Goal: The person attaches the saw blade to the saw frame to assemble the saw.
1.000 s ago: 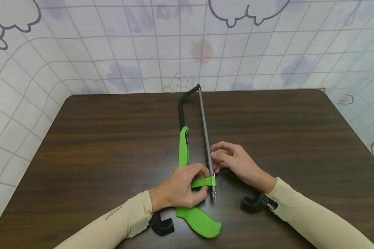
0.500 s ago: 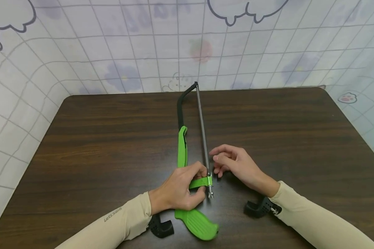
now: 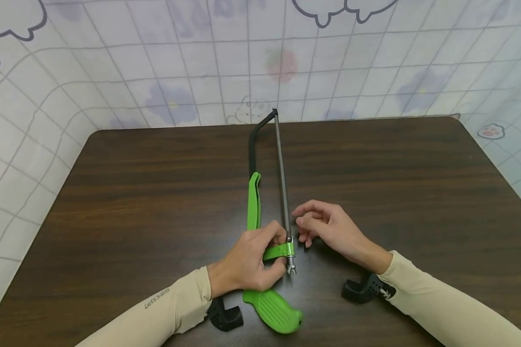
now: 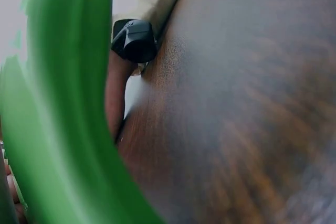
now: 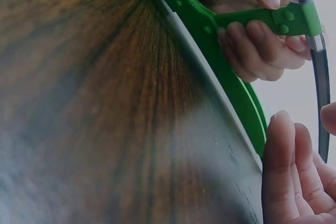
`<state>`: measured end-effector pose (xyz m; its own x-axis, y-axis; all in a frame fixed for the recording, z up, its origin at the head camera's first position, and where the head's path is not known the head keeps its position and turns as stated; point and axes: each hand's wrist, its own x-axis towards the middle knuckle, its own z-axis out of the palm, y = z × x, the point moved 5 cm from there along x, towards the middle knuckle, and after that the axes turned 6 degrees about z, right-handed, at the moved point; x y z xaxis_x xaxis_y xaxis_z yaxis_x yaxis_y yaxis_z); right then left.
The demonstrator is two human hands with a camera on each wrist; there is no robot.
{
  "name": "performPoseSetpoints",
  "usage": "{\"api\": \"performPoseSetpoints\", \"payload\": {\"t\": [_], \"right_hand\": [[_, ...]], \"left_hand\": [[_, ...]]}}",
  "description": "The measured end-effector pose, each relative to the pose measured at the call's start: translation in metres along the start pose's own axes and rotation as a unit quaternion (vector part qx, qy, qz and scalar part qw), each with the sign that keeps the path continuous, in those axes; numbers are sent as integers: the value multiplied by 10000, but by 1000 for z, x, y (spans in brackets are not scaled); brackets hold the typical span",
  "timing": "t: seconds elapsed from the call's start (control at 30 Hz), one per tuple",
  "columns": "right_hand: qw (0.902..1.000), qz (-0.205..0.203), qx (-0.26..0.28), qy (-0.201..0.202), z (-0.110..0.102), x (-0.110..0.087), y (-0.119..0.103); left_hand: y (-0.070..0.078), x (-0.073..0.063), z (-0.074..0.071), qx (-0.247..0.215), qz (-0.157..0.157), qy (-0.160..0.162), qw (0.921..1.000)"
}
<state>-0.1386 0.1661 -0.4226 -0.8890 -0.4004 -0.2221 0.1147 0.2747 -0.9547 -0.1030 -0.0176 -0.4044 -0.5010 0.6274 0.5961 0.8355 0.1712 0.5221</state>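
Observation:
A hacksaw with a green handle (image 3: 272, 311) and a black front frame stands in the middle of the table, its blade (image 3: 282, 178) on the right side running away from me. My left hand (image 3: 255, 260) grips the green cross-arm (image 3: 278, 251) at the near end of the blade, thumb on the near side and fingers on the far side. A metal wing nut (image 3: 291, 266) sticks out below that arm. Just right of the blade, my right hand (image 3: 330, 229) hovers with loosely bent fingers. In the right wrist view, its fingers (image 5: 281, 166) hold nothing.
The dark wooden table (image 3: 156, 193) reaches back to a wall covering (image 3: 226, 62) with a grid and cartoon print. Black camera mounts (image 3: 360, 290) hang under both wrists, close to the tabletop.
The hacksaw's near end has shifted slightly left with my left hand still gripping it. My right hand's fingertips, earlier right at the blade, now stand a little apart from it.

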Motion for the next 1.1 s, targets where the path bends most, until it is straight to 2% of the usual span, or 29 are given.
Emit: {"api": "performPoseSetpoints", "payload": {"t": [0.17, 0.43, 0.57, 0.7, 0.83, 0.97, 1.1], "right_hand": [[9999, -21, -79, -65, 2, -1, 1], [9991, -342, -153, -212, 5, -11, 1], [9957, -733, 180, -538, 9, -20, 1], [9848, -1149, 677, -1111, 15, -32, 0], [9725, -1294, 1036, -1636, 21, -41, -1], [9635, -1366, 1158, -1989, 28, -45, -1], [9640, -1270, 1068, -2076, 34, -43, -1]], "left_hand": [[0, -1, 2, 21, -35, -6, 10000], [1, 0, 4, -48, 35, -36, 10000], [1, 2, 5, -87, 61, -104, 9999], [1, 4, 4, -91, 100, -153, 9998], [0, 4, 3, -75, 148, -181, 9997], [0, 3, 1, -80, 160, -197, 9996], [-1, 1, -1, -151, 79, -220, 9996]]}}
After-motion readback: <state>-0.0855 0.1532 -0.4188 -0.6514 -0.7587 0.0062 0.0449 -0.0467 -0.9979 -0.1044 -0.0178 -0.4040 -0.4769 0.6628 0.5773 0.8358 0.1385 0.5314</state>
